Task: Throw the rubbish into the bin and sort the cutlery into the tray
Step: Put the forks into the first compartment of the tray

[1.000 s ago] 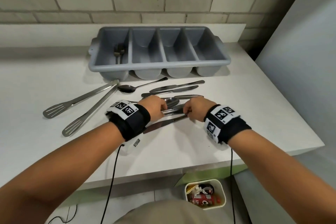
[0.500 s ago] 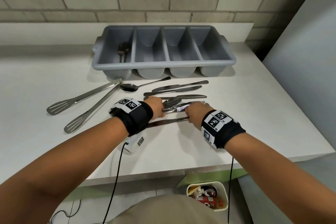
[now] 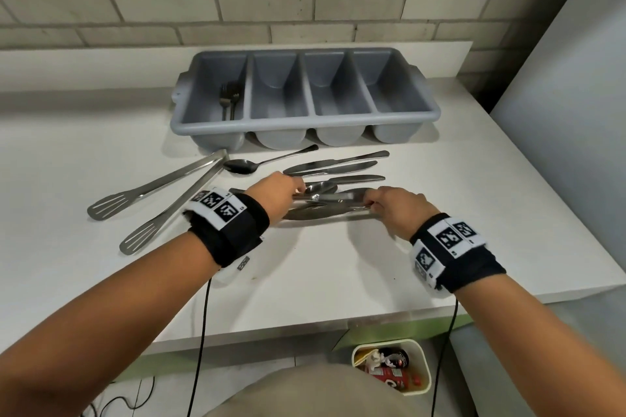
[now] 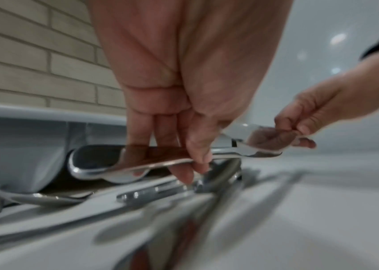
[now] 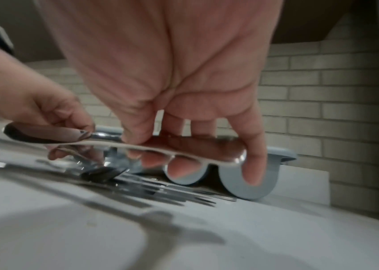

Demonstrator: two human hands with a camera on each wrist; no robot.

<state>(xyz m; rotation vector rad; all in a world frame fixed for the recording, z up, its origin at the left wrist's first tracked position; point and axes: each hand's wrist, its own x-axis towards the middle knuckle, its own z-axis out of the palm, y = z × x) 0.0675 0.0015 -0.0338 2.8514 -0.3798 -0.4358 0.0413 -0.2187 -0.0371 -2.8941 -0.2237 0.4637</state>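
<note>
Both hands are pinching one spoon (image 3: 325,197) just above the table (image 3: 338,264): left hand (image 3: 276,195) at its bowl, right hand (image 3: 394,210) at its handle. Two forks (image 3: 229,99) are lying in the four-compartment tray's (image 3: 305,122) leftmost compartment.

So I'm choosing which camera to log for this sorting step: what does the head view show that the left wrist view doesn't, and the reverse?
Only the head view shows the forks in the leftmost compartment of the tray, the tongs and the bin with rubbish under the table.

Only the left wrist view shows the left hand pinching one end of a utensil from below.

Both show the right hand gripping the other end.
</note>
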